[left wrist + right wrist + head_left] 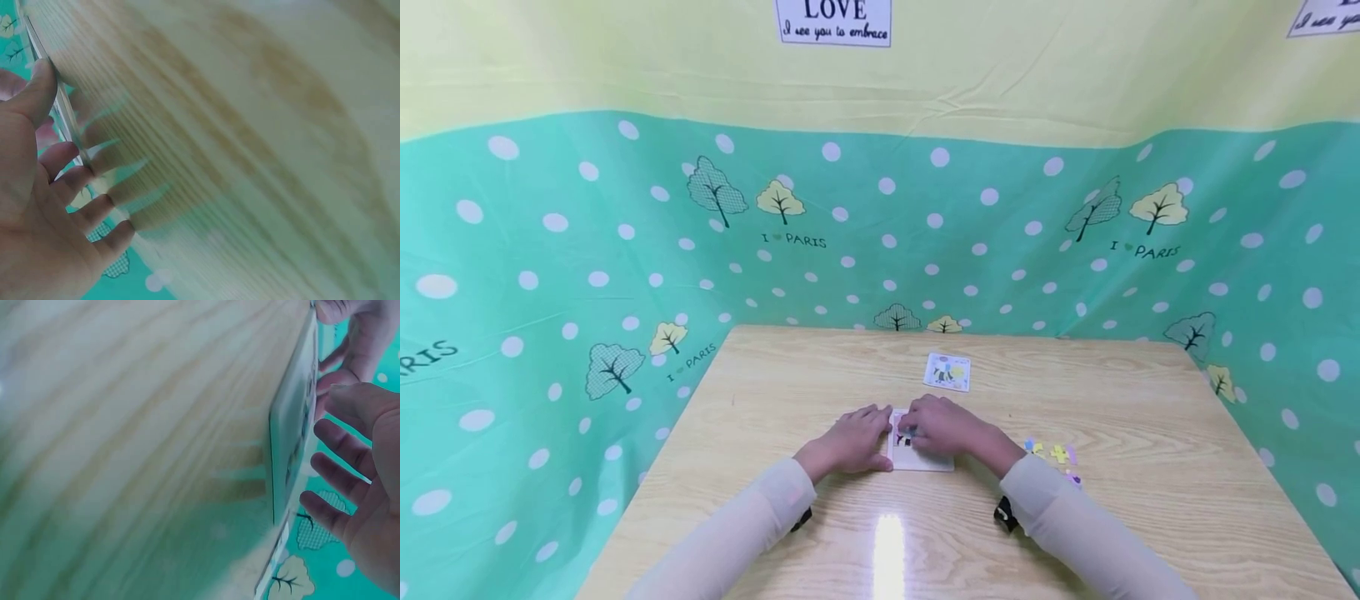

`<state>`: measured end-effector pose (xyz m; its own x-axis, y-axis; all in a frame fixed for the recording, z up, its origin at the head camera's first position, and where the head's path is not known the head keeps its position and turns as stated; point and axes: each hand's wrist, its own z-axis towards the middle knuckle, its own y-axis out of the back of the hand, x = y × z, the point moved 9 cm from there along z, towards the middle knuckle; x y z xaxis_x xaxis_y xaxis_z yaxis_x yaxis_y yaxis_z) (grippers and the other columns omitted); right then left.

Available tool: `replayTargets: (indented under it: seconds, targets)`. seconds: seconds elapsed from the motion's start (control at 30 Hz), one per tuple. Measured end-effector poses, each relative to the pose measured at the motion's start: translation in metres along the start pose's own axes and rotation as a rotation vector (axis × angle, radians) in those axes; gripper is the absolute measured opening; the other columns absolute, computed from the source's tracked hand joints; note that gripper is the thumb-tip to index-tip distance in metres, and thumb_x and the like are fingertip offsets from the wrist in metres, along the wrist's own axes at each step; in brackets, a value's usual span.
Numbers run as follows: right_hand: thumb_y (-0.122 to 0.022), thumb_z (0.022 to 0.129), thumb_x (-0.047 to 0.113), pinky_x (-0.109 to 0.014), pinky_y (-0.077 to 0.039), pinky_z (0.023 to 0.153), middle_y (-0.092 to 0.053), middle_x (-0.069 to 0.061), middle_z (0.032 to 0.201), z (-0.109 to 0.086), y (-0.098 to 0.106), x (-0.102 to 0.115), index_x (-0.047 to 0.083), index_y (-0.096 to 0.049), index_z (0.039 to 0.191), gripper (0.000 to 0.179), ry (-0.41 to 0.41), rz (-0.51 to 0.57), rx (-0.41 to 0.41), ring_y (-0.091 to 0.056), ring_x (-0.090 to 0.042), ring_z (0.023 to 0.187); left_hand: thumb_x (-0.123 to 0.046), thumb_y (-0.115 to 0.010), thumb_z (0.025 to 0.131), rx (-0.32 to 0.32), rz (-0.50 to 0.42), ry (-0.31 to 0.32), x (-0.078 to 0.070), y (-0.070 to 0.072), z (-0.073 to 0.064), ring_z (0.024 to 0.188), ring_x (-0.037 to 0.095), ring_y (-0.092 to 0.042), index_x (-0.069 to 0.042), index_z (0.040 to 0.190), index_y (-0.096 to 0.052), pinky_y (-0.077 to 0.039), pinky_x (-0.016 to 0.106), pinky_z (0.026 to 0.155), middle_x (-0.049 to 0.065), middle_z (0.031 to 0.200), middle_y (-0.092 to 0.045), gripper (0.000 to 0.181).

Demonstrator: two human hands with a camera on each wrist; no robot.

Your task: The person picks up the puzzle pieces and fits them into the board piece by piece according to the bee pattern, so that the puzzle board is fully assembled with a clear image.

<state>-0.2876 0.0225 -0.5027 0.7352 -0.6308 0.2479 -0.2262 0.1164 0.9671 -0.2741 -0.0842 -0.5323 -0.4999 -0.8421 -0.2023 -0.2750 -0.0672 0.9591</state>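
A small white puzzle board (928,463) with a dark-and-pink picture on it lies flat on the table between the two hands. My left hand (855,440) rests along its left side, thumb by the near corner and fingertips at the edge, fingers loosely spread. Over the board's upper part, my right hand (943,425) reaches in from the right, fingertips down at the picture and partly covering it. In the right wrist view, the outer fingers (340,465) extend loosely beside the board (294,425), and the index fingertip is hidden behind the thumb.
Beyond the board lies a printed picture card (947,372). Several small yellow, blue and purple foam pieces (1060,454) are scattered to the right, near the right forearm. The wooden table (760,375) meets a green dotted cloth (850,250) at its back and sides.
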Motion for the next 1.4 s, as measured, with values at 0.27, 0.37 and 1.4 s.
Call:
replayTargets:
  seconds: [0.27, 0.37, 1.4]
  targets:
    - [-0.066, 0.096, 0.018, -0.041, -0.054, 0.099, -0.072, -0.004, 0.115, -0.012, 0.017, -0.014, 0.015, -0.074, 0.124, 0.029, -0.01, 0.058, -0.049, -0.064, -0.021, 0.108, -0.064, -0.068, 0.088, 0.006, 0.015, 0.016, 0.0, -0.001, 0.001, 0.152, 0.035, -0.036, -0.011, 0.153, -0.042, -0.039, 0.059, 0.118, 0.012, 0.165, -0.035, 0.087]
    - [-0.067, 0.095, 0.017, -0.042, -0.055, 0.098, -0.073, -0.004, 0.112, -0.019, 0.023, -0.017, 0.012, -0.075, 0.12, 0.027, 0.0, 0.065, -0.059, -0.065, -0.021, 0.106, -0.062, -0.069, 0.088, 0.007, 0.013, 0.019, -0.001, -0.001, 0.001, 0.151, 0.034, -0.036, -0.011, 0.153, -0.043, -0.039, 0.059, 0.118, 0.012, 0.165, -0.036, 0.087]
    - [-0.072, 0.092, 0.015, -0.048, -0.056, 0.098, -0.073, -0.004, 0.113, -0.11, 0.028, -0.088, 0.009, -0.073, 0.12, 0.029, -0.213, 0.129, -0.089, -0.066, -0.025, 0.108, -0.061, -0.069, 0.088, 0.003, 0.004, 0.003, -0.001, 0.0, -0.002, 0.152, 0.034, -0.035, -0.012, 0.149, -0.048, -0.038, 0.058, 0.119, 0.012, 0.166, -0.034, 0.081]
